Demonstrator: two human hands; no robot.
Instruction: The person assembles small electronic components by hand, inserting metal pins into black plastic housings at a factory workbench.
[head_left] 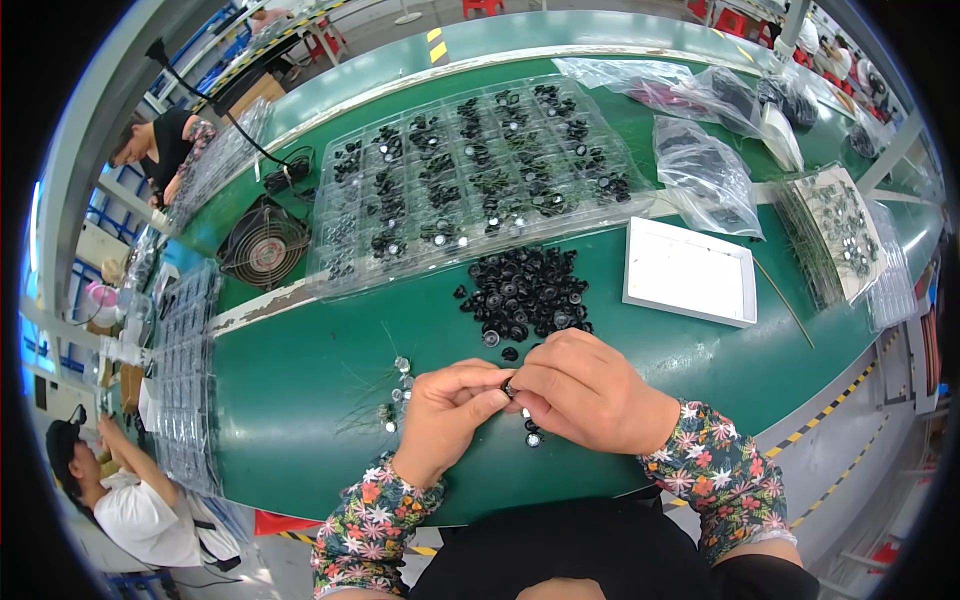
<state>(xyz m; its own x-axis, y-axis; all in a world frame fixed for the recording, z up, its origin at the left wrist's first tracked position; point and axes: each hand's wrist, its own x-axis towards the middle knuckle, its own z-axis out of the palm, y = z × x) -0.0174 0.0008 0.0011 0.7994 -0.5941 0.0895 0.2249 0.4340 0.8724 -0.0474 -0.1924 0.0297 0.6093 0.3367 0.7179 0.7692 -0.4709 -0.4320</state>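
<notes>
My left hand (440, 412) and my right hand (598, 392) meet over the near part of the green table. Between their fingertips is a small black round part (508, 388), pinched from both sides and mostly covered. A heap of similar black round parts (525, 290) lies just beyond my hands, with a loose one (510, 354) at its near edge. Left of my left hand are several small clear, silvery pieces (402, 366) with thin wires. Below my right fingers lies a small black piece with a shiny face (534, 438).
Beyond the heap stands a clear compartment tray (455, 255) holding black parts. A white shallow box (690, 272), a thin stick (785, 305) and plastic bags (705, 170) lie to the right. A black fan (265, 245) stands left. Co-workers (150, 510) sit at the left.
</notes>
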